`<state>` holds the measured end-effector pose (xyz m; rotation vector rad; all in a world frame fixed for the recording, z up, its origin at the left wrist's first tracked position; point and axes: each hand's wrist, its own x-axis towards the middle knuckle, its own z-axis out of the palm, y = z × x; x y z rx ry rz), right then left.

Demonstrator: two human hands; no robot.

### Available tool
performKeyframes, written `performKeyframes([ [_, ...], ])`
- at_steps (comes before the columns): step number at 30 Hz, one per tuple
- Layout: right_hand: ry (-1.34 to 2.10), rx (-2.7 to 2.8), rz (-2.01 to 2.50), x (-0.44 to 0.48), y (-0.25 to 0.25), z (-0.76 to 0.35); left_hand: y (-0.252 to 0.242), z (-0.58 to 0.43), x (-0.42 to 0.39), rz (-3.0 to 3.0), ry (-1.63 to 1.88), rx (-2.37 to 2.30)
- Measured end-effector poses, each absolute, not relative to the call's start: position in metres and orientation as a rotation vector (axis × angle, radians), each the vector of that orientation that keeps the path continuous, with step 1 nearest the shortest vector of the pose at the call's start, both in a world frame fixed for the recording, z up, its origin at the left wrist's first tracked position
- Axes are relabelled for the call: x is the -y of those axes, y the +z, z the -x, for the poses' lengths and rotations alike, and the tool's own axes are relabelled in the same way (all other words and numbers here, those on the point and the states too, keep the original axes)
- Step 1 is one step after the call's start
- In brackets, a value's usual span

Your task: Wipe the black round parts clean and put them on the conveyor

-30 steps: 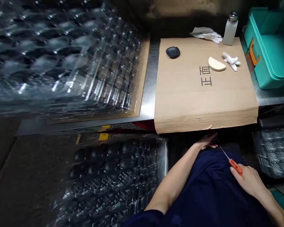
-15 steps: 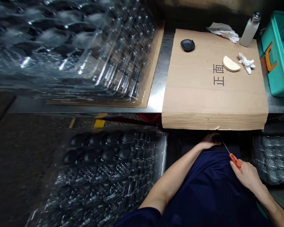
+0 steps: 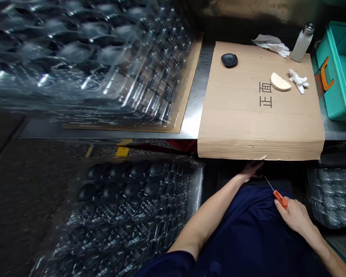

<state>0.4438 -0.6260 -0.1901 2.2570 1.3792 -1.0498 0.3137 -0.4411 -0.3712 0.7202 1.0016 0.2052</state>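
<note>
My right hand (image 3: 296,216) is closed around the orange handle of a utility knife (image 3: 280,199), whose thin blade points up and left. Just left of the blade tip, below the cardboard's front edge, is my left hand (image 3: 250,171). Its fingers curl around something dark that blends into the shadow, so I cannot make it out. Above both hands is a stack of cardboard sheets (image 3: 233,115). On it lie a round black part (image 3: 229,60), a cream half-round pad (image 3: 280,82) and a small crumpled white piece (image 3: 299,81).
Clear trays are piled high on the metal bench (image 3: 190,121) at left. Trays holding black parts (image 3: 132,190) stand lower left, and more clear trays (image 3: 334,196) at right. A white glove (image 3: 271,44), a bottle (image 3: 301,44) and a teal bin (image 3: 338,102) line the back right.
Both hands have shifted slightly left, with the knife still in my right hand. The view has tilted a little, so the bench things appear lower.
</note>
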Motion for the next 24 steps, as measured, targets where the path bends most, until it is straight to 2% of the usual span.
performKeyframes([
  [6,-1.067,-1.311,-2.35,0.629,-0.193,-0.456,-0.375,-0.317,0.457,-1.311,0.327,-0.96],
  [14,-1.096,-1.353,-2.324,0.628,-0.192,-0.449,-0.377,-0.317,0.443,-0.628,0.329,-0.986],
  [21,-1.123,-1.409,-2.328,0.627,-0.198,-0.437,-0.373,-0.308,0.443,-0.556,0.254,-0.969],
  [24,-1.284,-1.403,-2.465,0.631,-0.191,-0.443,-0.371,-0.304,0.447,-0.652,0.226,-0.948],
])
